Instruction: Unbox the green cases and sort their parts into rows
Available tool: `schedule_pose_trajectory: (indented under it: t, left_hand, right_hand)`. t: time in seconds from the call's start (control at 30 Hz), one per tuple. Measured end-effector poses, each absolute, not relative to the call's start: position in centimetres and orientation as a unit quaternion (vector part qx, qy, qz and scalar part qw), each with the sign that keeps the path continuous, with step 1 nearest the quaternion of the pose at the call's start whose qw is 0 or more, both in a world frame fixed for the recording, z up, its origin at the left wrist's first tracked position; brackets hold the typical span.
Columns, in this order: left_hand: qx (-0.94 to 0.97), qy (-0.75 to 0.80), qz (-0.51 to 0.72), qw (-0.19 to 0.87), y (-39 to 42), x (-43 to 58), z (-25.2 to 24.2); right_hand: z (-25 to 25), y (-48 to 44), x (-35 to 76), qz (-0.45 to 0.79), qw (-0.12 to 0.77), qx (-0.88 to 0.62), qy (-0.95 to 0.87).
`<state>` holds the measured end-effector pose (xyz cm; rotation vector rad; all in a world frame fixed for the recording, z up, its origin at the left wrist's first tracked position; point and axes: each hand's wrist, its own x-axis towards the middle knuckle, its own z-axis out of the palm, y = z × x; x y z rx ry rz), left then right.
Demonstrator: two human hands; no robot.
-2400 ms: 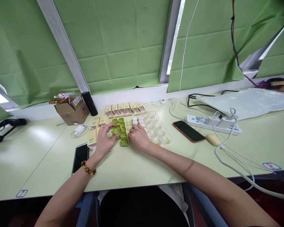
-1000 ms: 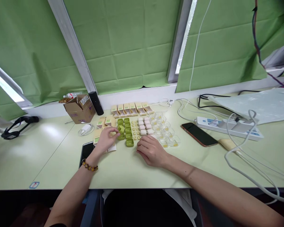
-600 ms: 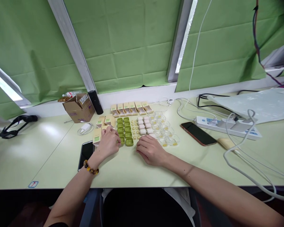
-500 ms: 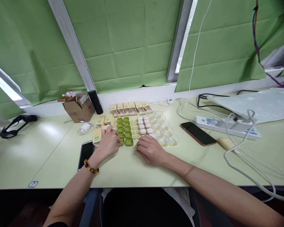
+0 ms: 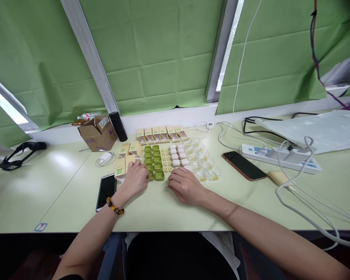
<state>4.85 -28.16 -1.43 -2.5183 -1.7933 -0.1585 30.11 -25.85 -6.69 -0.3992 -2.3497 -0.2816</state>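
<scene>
My left hand [image 5: 136,178] rests by the near left corner of the green square trays [image 5: 159,175], its fingers curled against a small yellow-green box [image 5: 120,167] and the nearest tray; its fingertips are partly hidden. Palm down, my right hand [image 5: 185,184] lies at the near end of the pale pink blocks [image 5: 176,163], fingers bent; whether it holds anything is hidden. Between trays and blocks run small yellow pieces [image 5: 167,163]. Clear cups with yellow bits [image 5: 213,176] stand right of the blocks. Behind them is a row of open cream boxes [image 5: 164,134].
A phone [image 5: 106,190] lies left of my left hand, another phone [image 5: 244,165] to the right. Also there are a power strip [image 5: 303,165], white cables, a cardboard box [image 5: 97,134], a black cylinder [image 5: 118,126] and a coiled charger [image 5: 105,158].
My left hand has shifted slightly right and its fingers have drawn back a little from the cream boxes. My right hand has stayed in place.
</scene>
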Motion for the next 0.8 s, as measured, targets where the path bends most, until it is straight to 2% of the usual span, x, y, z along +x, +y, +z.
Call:
schedule_pose_trajectory:
  t: [0.37, 0.63, 0.8]
  left_hand:
    - [-0.803, -0.593, -0.035, 0.046, -28.19, 5.06, -1.23]
    - [-0.792, -0.598, -0.1, 0.071, -27.78, 4.73, -1.26]
    - [-0.797, -0.593, -0.065, 0.095, -27.6, 4.89, -1.95]
  right_hand:
    - [-6.84, -25.81, 30.19, -0.108, 0.349, -0.163, -0.916]
    - [-6.79, -25.73, 30.22, -0.111, 0.355, -0.158, -0.915]
    - [-6.68, -25.78, 30.15, -0.112, 0.361, -0.159, -0.912]
